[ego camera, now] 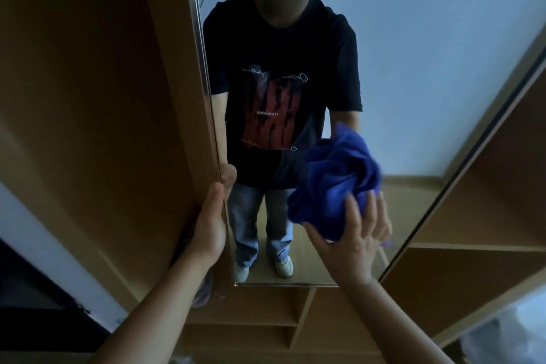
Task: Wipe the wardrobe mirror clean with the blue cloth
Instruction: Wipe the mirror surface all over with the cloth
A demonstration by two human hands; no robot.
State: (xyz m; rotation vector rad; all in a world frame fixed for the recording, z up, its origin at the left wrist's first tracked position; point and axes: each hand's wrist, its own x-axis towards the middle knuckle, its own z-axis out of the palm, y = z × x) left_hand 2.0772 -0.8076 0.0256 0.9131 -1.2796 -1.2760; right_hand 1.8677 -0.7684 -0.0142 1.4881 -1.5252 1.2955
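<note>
Cloth against glass, door steadied from its edge.

Right hand (353,233) spreads its fingers and presses the bunched blue cloth (334,183) flat-palmed against the lower right of the wardrobe mirror (413,53); left hand (211,224) grips the mirror door's left edge (204,68). Soft, light and crumpled, the cloth looks likely to slide out from under an open palm (better held by a gathered fold), while the glass seems rigid, slick and breakable, so I would judge moderate pressure wise.
</note>
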